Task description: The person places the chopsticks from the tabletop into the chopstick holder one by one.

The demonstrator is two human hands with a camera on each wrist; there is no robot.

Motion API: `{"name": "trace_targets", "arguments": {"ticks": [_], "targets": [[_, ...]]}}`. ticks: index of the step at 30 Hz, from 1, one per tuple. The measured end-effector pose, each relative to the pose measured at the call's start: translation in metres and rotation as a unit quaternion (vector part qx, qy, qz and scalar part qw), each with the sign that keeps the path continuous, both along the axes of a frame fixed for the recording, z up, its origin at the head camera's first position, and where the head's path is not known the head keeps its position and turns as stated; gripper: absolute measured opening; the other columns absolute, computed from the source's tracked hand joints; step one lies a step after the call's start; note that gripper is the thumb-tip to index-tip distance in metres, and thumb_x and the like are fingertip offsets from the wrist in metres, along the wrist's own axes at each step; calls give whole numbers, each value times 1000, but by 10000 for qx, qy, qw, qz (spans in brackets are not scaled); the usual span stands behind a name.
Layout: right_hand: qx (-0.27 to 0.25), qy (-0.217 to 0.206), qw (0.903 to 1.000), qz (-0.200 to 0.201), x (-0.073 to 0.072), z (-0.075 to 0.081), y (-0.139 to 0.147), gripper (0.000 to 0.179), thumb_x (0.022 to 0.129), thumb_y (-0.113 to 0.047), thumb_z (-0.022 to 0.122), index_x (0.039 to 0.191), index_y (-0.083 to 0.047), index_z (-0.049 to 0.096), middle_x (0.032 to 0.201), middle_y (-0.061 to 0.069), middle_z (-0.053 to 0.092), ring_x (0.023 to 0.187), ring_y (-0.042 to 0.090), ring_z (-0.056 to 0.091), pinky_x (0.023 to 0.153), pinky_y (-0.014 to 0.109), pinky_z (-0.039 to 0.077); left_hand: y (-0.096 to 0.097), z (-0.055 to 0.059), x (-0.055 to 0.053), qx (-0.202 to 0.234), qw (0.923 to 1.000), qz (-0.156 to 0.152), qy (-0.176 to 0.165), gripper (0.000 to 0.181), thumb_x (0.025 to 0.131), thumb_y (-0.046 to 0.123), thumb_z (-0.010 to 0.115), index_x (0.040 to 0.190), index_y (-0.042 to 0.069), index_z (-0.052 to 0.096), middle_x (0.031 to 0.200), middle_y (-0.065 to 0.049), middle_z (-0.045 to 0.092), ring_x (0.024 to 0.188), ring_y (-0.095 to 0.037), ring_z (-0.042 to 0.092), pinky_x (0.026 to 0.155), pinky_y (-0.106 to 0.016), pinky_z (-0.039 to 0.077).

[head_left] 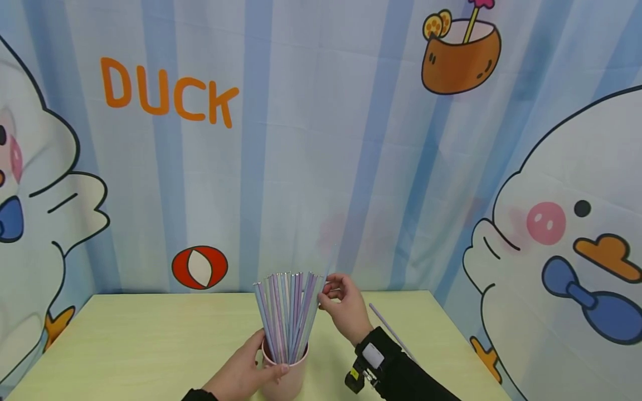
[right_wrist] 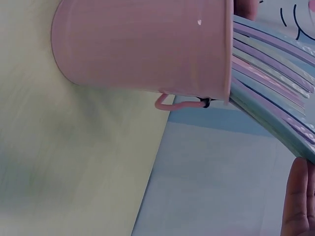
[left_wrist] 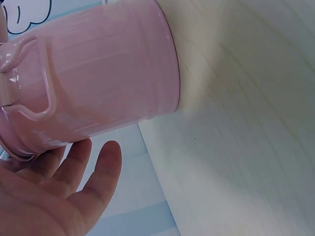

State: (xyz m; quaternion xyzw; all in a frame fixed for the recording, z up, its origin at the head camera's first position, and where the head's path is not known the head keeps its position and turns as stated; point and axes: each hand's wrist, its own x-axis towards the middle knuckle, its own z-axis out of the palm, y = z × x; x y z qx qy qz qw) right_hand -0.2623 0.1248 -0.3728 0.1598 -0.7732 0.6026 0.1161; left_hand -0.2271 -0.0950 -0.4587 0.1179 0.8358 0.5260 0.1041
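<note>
Several thin straws in pale purple, blue and pink stand in a pink metal bucket, fanning out above its rim. My left hand holds the bucket at its left side near the rim, thumb across the front. In the left wrist view, the fingers lie beside the bucket's wall. At the right edge of the bunch, my right hand pinches a pale blue straw near its upper part; its upper end is faint against the curtain. In the right wrist view, the fingertips touch the outermost straws.
A single purple straw lies on the light wooden table, partly behind my right sleeve. Behind the table hangs a blue-striped curtain with printed ducks. The bucket has a small side handle.
</note>
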Motion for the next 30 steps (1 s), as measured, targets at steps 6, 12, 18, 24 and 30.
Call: {"name": "trace_targets", "arguments": {"ticks": [6, 12, 18, 24, 30], "targets": [[296, 40, 9995, 59, -2, -19, -2, 34, 88, 4, 65, 117, 10, 50, 94, 19, 57, 86, 29, 61, 71, 42, 61, -1, 0, 0, 20, 10000, -51, 18, 100, 80, 47, 75, 155, 6, 22, 150, -24, 37, 128, -46, 41, 95, -74, 35], [416, 20, 9990, 156, -13, -43, 2, 36, 86, -1, 70, 116, 3, 51, 94, 13, 59, 84, 23, 62, 65, 31, 61, -1, 0, 0, 52, 9998, -139, 134, 98, 81, 47, 74, 154, 6, 23, 150, -24, 37, 129, -46, 40, 95, -75, 34], [687, -22, 9974, 202, -12, -54, 2, 33, 85, -3, 72, 113, 2, 53, 93, 11, 61, 82, 21, 63, 63, 29, 60, -2, -1, -1, 81, 9997, -174, 169, 98, 81, 47, 74, 154, 5, 24, 151, -24, 36, 130, -47, 38, 95, -76, 33], [894, -24, 9957, 219, -11, -63, 4, 34, 85, -8, 74, 112, 0, 56, 93, 10, 64, 83, 19, 62, 72, 35, 56, -2, -2, -1, 102, 9997, -164, 137, 97, 81, 47, 74, 153, 6, 25, 149, -24, 38, 129, -46, 40, 95, -76, 33], [1084, 17, 9938, 229, -8, -64, 3, 31, 84, -8, 74, 109, 0, 56, 90, 8, 64, 83, 19, 63, 72, 33, 56, -2, -2, -2, 144, 9998, -159, 58, 96, 81, 47, 74, 153, 7, 25, 149, -23, 38, 128, -46, 40, 94, -76, 33]]}}
